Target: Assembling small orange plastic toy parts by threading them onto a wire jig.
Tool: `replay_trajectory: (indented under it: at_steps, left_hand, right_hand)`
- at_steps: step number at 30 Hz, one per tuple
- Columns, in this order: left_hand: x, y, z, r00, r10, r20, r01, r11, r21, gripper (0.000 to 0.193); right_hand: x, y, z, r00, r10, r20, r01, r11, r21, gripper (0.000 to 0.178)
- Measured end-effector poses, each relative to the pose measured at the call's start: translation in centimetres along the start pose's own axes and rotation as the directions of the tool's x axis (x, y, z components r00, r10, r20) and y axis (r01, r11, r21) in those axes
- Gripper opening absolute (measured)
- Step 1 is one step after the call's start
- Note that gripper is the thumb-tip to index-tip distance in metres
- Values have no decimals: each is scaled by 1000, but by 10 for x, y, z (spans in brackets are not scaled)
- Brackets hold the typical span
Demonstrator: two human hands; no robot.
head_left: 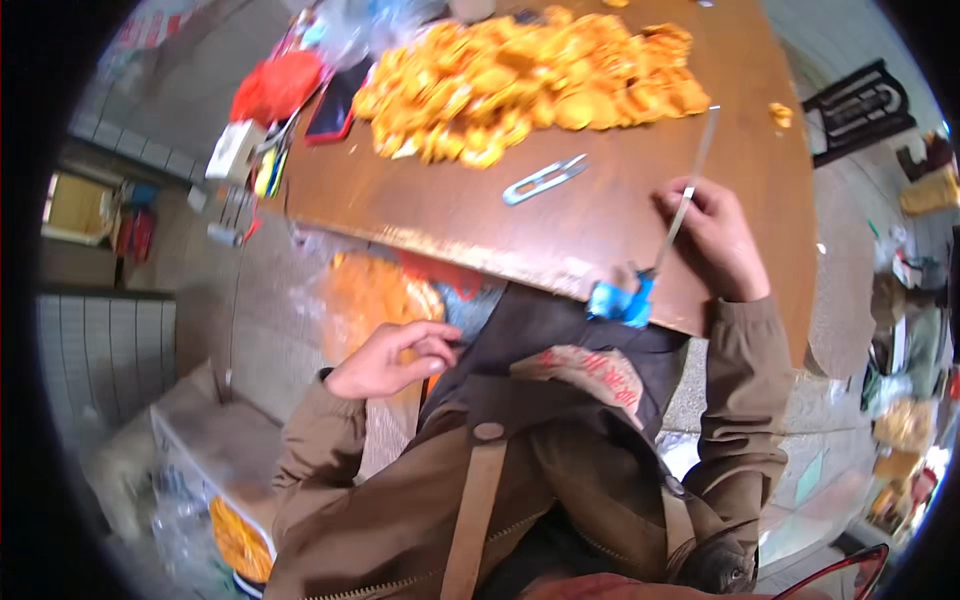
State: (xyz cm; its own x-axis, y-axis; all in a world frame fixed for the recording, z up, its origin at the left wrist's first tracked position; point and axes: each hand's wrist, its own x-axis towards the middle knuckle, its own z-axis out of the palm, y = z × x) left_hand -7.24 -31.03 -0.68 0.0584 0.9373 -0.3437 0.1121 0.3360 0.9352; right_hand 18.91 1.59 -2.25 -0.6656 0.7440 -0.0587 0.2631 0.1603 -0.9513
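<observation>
A thin metal rod (pixel 704 150) rises at a slant from a blue wrapped fixture (pixel 625 300) at the table's front edge. My right hand (pixel 722 238) is at the rod with its fingers curled closed, the rod crossing in front of them. Whatever they pinch is too small or hidden to name. Off the table, by my lap, my left hand (pixel 393 360) hangs with fingers loosely bent and apart, holding nothing visible. Left of the rod lie small thread snips (pixel 545 182). Behind them spreads a large heap of shiny orange rounded pieces (pixel 530 85).
On the brown table (pixel 440 210), a dark phone with red edges (pixel 336 103) lies left of the heap, near a red bundle (pixel 277 86) and a white box (pixel 235 150). A bag of orange pieces (pixel 375 300) sits below the table edge. A dark chair (pixel 862 110) stands far right.
</observation>
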Motion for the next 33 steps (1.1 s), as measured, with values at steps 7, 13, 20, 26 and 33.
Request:
replay_trajectory:
  at_steps: [7, 13, 20, 26, 33]
  left_hand:
    - [74, 121, -18, 978, 177, 112, -204, 923, 326, 27]
    - [193, 190, -40, 936, 302, 178, -338, 642, 688, 21]
    - [367, 227, -71, 881, 473, -3, -143, 272, 952, 26]
    - [473, 225, -84, 912, 382, -152, 148, 41, 988, 33]
    - [533, 207, -135, 942, 323, -89, 98, -12, 995, 36]
  right_hand:
    - [29, 4, -25, 998, -24, -59, 27, 998, 58, 13]
    - [55, 25, -32, 977, -62, -202, 83, 992, 99, 14]
    - [56, 29, -36, 985, -115, -127, 108, 992, -63, 14]
    - [54, 25, -33, 962, -226, -156, 192, 959, -208, 10]
    - [58, 23, -30, 927, -328, -180, 255, 906, -337, 11]
